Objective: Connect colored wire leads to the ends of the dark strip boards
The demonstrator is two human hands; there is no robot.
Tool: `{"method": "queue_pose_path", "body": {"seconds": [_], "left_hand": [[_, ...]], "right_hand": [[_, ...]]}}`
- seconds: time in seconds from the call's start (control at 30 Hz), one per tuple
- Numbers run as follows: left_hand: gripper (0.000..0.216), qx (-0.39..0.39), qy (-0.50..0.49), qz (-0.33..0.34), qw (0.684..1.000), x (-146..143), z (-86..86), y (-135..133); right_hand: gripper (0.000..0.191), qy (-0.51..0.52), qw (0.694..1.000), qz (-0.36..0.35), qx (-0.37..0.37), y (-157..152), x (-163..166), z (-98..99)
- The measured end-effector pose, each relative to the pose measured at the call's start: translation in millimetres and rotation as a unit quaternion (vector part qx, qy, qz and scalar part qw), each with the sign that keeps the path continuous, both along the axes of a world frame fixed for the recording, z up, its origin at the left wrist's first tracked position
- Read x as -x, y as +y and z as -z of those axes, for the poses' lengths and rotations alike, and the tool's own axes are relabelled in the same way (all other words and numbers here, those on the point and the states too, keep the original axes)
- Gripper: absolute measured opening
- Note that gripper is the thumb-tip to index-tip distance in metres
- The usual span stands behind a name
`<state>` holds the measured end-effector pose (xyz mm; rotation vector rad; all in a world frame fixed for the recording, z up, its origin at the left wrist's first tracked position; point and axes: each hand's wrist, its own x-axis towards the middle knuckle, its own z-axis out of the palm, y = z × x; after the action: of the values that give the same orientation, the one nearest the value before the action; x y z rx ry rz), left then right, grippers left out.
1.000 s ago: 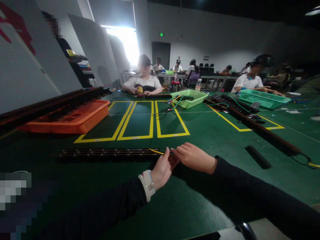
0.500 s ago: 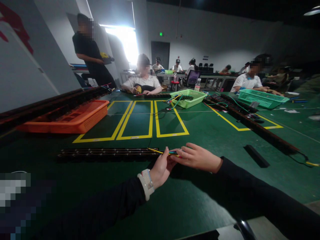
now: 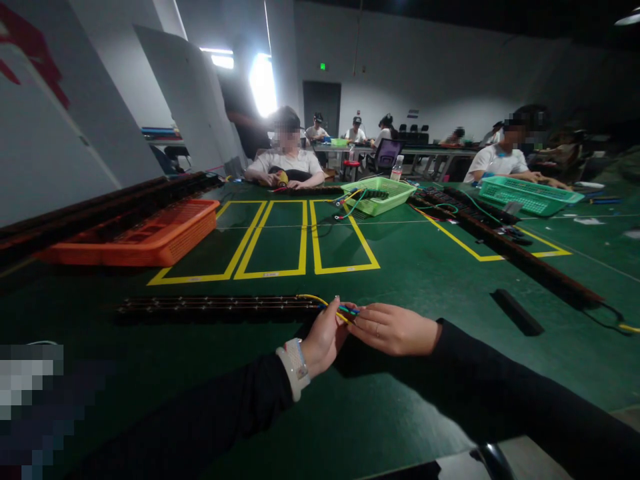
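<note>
A long dark strip [image 3: 215,308] lies across the green table in front of me. From its right end come thin coloured wires [image 3: 336,307], yellow, blue and green. My left hand [image 3: 324,338], with a white watch on the wrist, pinches these wires just past the strip's end. My right hand [image 3: 395,328] meets it from the right, its fingertips closed on the same wires. Both sleeves are black.
An orange basket [image 3: 145,235] stands at the left, a light green basket [image 3: 377,195] with cables at the far middle, a teal basket [image 3: 527,195] at the far right. Yellow tape boxes [image 3: 273,240] mark the table. More dark strips [image 3: 505,243] lie right. Several people sit across.
My right hand has slid slightly down and right along the wires, and more of the coloured wires now shows between my hands. A standing person at the back left has walked behind the panel.
</note>
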<state>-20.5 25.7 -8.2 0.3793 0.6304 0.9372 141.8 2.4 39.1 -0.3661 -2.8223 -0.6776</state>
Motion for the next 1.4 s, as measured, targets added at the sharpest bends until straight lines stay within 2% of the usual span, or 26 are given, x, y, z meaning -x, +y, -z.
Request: {"method": "queue_pose_path", "body": {"seconds": [0.17,0.37,0.57,0.8,0.93,1.13,1.23,1.33,1.4], "left_hand": [[0.038,-0.003,-0.023,0.017,1.0,0,-1.8,0],[0.03,-0.04,-0.005,-0.001,0.999,0,-7.2,-5],[0.027,-0.047,0.017,0.006,0.999,1,-9.8,-6],[0.025,-0.045,0.025,0.005,0.999,1,-5.3,-3],[0.026,-0.047,0.025,0.005,0.999,1,-5.0,-4],[0.026,-0.042,0.005,0.006,0.999,1,-3.4,-3],[0.027,-0.046,0.001,0.014,0.999,2,-2.4,-3],[0.029,-0.02,0.023,0.017,0.999,3,-4.1,-3],[0.029,-0.001,0.026,0.023,0.999,4,-6.3,-3]], "right_hand": [[0.03,0.066,0.991,0.091,0.068,-3,1,-2.5],[0.031,0.178,0.953,0.213,0.118,15,-4,-1.4],[0.026,0.232,0.921,0.262,0.171,32,-5,15.2],[0.025,0.203,0.904,0.282,0.249,36,1,27.0],[0.023,0.19,0.909,0.266,0.258,39,1,30.9],[0.025,0.251,0.928,0.211,0.176,35,-7,24.9],[0.027,0.273,0.94,0.149,0.143,27,-13,15.3],[0.041,0.201,0.974,0.059,0.09,21,-16,10.0],[0.05,0.14,0.988,0.025,0.064,18,-15,10.7]]}}
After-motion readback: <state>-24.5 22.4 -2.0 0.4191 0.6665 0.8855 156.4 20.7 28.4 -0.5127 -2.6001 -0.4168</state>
